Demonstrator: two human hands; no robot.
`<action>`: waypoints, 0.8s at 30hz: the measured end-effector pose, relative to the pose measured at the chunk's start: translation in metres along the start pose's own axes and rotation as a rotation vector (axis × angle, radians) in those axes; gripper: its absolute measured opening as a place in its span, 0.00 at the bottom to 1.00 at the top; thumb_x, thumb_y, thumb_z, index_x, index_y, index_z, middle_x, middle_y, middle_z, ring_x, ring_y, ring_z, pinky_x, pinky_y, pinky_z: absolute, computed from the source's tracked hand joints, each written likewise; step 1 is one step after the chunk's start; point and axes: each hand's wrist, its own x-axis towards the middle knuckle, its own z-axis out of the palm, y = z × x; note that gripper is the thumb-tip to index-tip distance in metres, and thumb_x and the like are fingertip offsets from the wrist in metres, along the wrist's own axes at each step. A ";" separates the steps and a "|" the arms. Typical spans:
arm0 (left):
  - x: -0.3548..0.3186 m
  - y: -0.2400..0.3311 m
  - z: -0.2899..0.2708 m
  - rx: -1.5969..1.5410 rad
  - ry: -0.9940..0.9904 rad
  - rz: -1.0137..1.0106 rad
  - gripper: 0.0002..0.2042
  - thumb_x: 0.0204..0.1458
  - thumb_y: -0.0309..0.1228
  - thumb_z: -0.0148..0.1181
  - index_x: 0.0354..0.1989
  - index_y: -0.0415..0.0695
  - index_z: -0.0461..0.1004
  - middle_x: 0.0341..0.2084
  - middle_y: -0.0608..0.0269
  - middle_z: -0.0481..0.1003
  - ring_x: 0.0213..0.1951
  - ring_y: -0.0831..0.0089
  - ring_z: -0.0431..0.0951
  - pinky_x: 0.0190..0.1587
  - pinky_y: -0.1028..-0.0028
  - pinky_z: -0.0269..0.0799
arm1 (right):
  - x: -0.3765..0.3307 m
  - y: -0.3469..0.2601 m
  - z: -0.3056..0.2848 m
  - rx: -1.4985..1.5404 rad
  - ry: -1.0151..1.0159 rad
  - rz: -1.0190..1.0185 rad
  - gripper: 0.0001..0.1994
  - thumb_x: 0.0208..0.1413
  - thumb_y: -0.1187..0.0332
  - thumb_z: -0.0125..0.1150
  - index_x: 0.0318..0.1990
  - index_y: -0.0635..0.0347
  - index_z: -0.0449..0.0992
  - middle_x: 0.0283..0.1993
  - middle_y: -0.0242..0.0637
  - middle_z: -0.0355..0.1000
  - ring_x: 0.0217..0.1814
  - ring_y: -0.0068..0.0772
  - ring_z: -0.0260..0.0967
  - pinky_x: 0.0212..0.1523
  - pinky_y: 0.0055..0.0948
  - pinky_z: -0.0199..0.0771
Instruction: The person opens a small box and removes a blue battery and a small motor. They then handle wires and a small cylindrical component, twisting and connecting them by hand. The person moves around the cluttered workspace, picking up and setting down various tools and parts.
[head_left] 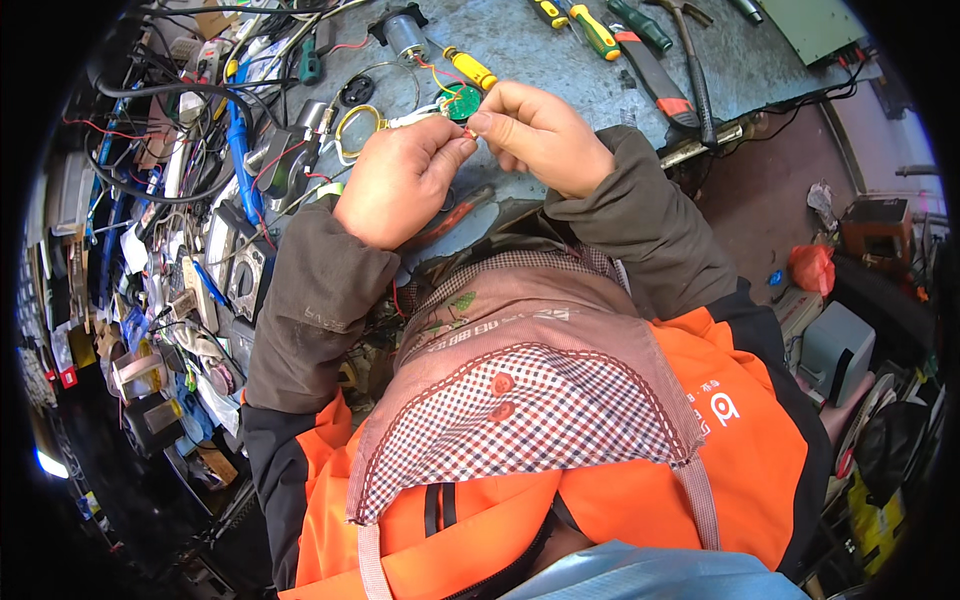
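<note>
Over the tabletop, just beside the round green board, likely pinching a thin red wire with left hand and right hand. Hold softly, go slowly, and try not to tug on the board.

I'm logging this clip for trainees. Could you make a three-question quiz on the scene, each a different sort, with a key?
1. True or false: the left hand and right hand are both bare, and they work close together.
2. Multiple choice: which of these is nearest to the hands?
A) the silver cylinder
B) the round green board
C) the red plastic bag
3. Fill in the blank: from the person's side, the hammer lies to the ____ of both hands.

Key: 1. True. 2. B. 3. Right.
</note>
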 end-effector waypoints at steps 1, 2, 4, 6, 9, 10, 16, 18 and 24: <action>0.001 0.001 0.000 0.009 -0.005 0.009 0.09 0.65 0.34 0.64 0.43 0.39 0.82 0.29 0.43 0.80 0.32 0.45 0.83 0.36 0.56 0.77 | 0.001 0.004 -0.003 -0.014 -0.021 -0.025 0.06 0.73 0.68 0.61 0.46 0.62 0.76 0.36 0.27 0.74 0.35 0.18 0.71 0.35 0.22 0.71; 0.002 0.002 -0.001 0.019 -0.009 0.017 0.09 0.65 0.34 0.64 0.43 0.39 0.82 0.29 0.43 0.80 0.32 0.45 0.83 0.35 0.56 0.77 | 0.002 0.012 -0.006 -0.027 -0.043 -0.051 0.06 0.73 0.69 0.61 0.47 0.62 0.76 0.37 0.27 0.75 0.36 0.18 0.71 0.36 0.22 0.71; 0.003 0.003 -0.002 0.031 -0.017 0.027 0.09 0.65 0.33 0.64 0.42 0.39 0.81 0.28 0.43 0.80 0.32 0.45 0.83 0.35 0.56 0.77 | 0.002 0.017 -0.006 -0.013 -0.042 -0.101 0.05 0.73 0.70 0.61 0.47 0.62 0.76 0.37 0.28 0.75 0.36 0.18 0.71 0.37 0.22 0.72; 0.005 0.002 -0.002 0.037 -0.026 0.033 0.09 0.65 0.33 0.64 0.42 0.38 0.81 0.28 0.43 0.80 0.32 0.46 0.83 0.35 0.56 0.77 | -0.001 0.015 -0.001 0.042 0.007 -0.150 0.04 0.73 0.71 0.61 0.47 0.62 0.76 0.37 0.28 0.76 0.36 0.18 0.72 0.37 0.23 0.73; 0.006 0.003 -0.003 0.036 -0.050 0.015 0.09 0.65 0.33 0.64 0.42 0.39 0.81 0.28 0.43 0.80 0.32 0.46 0.83 0.35 0.56 0.77 | -0.001 0.018 0.001 0.134 0.011 -0.162 0.04 0.73 0.72 0.60 0.48 0.62 0.76 0.37 0.29 0.77 0.37 0.18 0.73 0.38 0.23 0.74; 0.007 0.005 -0.004 0.049 -0.058 0.003 0.09 0.65 0.33 0.64 0.42 0.39 0.81 0.29 0.43 0.80 0.32 0.46 0.83 0.35 0.56 0.77 | -0.001 0.018 0.001 0.149 0.011 -0.163 0.04 0.73 0.71 0.61 0.47 0.62 0.76 0.37 0.29 0.77 0.37 0.18 0.73 0.38 0.23 0.74; 0.006 0.006 -0.005 0.085 -0.028 0.029 0.09 0.66 0.33 0.64 0.42 0.39 0.82 0.29 0.43 0.80 0.32 0.46 0.83 0.35 0.56 0.76 | -0.001 0.006 -0.003 0.017 0.002 0.025 0.05 0.72 0.69 0.63 0.45 0.61 0.78 0.37 0.29 0.78 0.34 0.18 0.74 0.33 0.22 0.74; 0.006 0.007 -0.007 0.098 -0.036 0.044 0.09 0.66 0.33 0.64 0.42 0.39 0.82 0.29 0.43 0.80 0.32 0.46 0.83 0.35 0.57 0.76 | 0.000 0.005 -0.004 -0.007 -0.004 0.020 0.05 0.72 0.69 0.64 0.45 0.60 0.78 0.37 0.29 0.78 0.34 0.18 0.75 0.31 0.22 0.73; 0.012 0.009 -0.007 0.059 -0.069 -0.031 0.10 0.66 0.34 0.64 0.42 0.39 0.82 0.29 0.43 0.80 0.30 0.46 0.83 0.34 0.57 0.76 | 0.000 0.015 -0.005 0.215 -0.002 -0.117 0.06 0.72 0.70 0.63 0.50 0.62 0.78 0.38 0.30 0.78 0.39 0.18 0.76 0.36 0.19 0.75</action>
